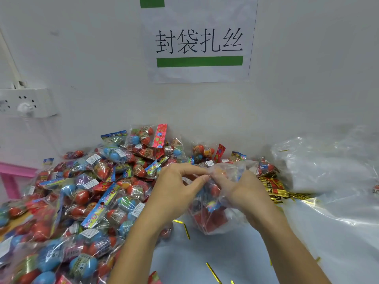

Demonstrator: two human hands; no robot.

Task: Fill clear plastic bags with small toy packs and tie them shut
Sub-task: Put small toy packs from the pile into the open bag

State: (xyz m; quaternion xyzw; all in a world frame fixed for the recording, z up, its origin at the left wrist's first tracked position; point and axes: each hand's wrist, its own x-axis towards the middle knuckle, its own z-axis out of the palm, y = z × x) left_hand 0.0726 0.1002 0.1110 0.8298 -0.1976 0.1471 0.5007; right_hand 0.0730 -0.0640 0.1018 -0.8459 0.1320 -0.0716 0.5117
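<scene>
Two hands: your left hand (174, 187) and right hand (244, 191) meet at the neck of a clear bag (213, 214), fingers curled and pinching the gathered plastic.
Bag: it stands on the desk (215, 255), holding red toy packs.
Desk: pale blue-white, set against a white wall (307, 78); loose gold ties (213, 272) lie near you, a bundle of them (272, 187) is just right of the bag.
Toy packs: a heap (82, 191) covers your left side.
Spare plastic: crumpled sheets (328, 171) lie to your right.
Sign: paper (199, 39) on the wall reads "封袋扎丝" over a green bar.
Socket: power strip (26, 102) on the wall to your left.
</scene>
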